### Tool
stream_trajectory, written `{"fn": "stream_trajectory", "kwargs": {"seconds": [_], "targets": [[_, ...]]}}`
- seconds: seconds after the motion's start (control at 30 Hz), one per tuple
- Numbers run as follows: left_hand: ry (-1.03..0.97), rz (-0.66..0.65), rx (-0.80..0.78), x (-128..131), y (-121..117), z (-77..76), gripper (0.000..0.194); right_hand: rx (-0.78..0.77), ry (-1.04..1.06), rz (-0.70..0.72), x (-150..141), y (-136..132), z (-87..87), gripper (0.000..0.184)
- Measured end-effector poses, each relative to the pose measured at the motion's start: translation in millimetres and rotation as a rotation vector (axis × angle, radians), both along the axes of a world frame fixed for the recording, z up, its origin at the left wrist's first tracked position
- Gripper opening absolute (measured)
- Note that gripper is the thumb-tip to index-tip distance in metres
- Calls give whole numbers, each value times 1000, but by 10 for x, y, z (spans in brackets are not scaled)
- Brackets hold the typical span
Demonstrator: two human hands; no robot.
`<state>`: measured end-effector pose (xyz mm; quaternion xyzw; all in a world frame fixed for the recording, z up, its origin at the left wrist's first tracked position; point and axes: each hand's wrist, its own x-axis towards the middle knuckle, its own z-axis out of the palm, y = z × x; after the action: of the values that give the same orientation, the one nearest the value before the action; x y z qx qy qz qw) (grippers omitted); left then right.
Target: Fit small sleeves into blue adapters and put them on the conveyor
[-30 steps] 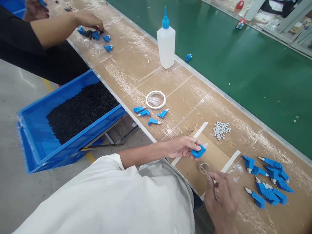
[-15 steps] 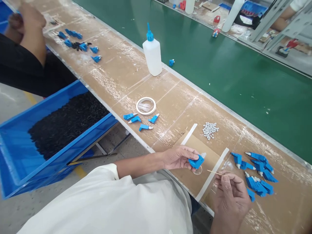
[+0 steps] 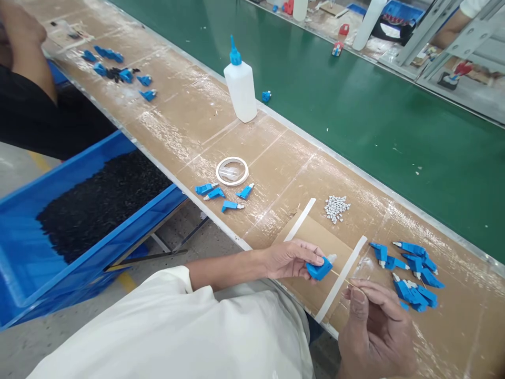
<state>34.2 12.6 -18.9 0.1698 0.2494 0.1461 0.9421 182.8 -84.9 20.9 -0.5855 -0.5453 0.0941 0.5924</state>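
Observation:
My left hand (image 3: 292, 259) pinches a small blue plastic part (image 3: 319, 269) between thumb and fingers, over a brown cardboard piece (image 3: 303, 237) edged with white tape strips. A pale tip sticks out from the far side of that part. In my right hand (image 3: 376, 326), thumb and forefinger grip a thin wooden stick (image 3: 349, 283). Its point is directed at the blue part; whether the two touch I cannot tell. Several similar blue parts (image 3: 414, 292) lie in a cluster beyond my right hand. A pile of small grey pieces (image 3: 336, 208) sits past the cardboard.
More blue parts (image 3: 231, 206) lie by a white tape ring (image 3: 232, 171). A white squeeze bottle (image 3: 241, 95) stands near the green belt (image 3: 315, 95). A blue bin (image 3: 23, 252) of black pieces is at the left, beside a co-worker's arm (image 3: 29, 63).
My right hand has shifted slightly down and right, still with the stick. My left hand has turned the blue part a little. The co-worker's hands have moved left, mostly out of view.

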Motion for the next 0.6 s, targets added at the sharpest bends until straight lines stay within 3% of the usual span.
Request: {"fn": "stream_trajectory", "kwargs": {"seconds": [0.6], "targets": [[10, -6, 26, -42, 40, 0, 45, -58, -285, 36, 14, -3, -55, 25]]}}
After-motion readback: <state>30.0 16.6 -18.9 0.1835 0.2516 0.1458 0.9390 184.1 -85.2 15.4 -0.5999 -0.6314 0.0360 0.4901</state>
